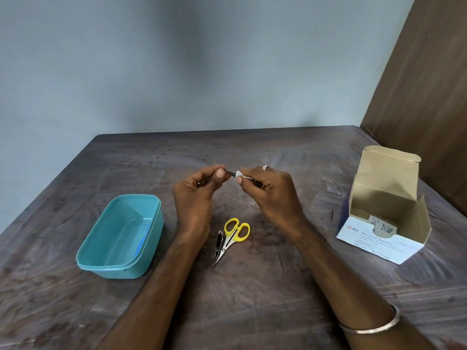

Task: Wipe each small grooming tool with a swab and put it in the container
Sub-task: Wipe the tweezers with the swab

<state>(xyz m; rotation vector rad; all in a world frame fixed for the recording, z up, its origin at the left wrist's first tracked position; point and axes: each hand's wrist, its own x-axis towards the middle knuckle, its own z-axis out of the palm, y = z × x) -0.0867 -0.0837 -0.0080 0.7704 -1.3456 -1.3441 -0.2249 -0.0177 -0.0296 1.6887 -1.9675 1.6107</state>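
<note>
Head view: right hand (pixel 267 193) largely hides the swab (pixel 238 176).

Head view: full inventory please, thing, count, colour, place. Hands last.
container: 1, teal, open, left part of table
scissors: 1, yellow handles, metal blades, on table between the forearms
nail clipper: 1, metal, lying against the scissors' left side
swab box: 1, white and blue outside, brown inside, flap open, right part of table
thin tool: 1, dark metal, held in the air between both hands; type unclear
swab: 1, white, wrapped on the thin tool
table: 1, dark brown, scuffed
bangle: 1, silver, right wrist
left hand: pinches the tool's end
right hand: pinches the swab round the tool
</note>
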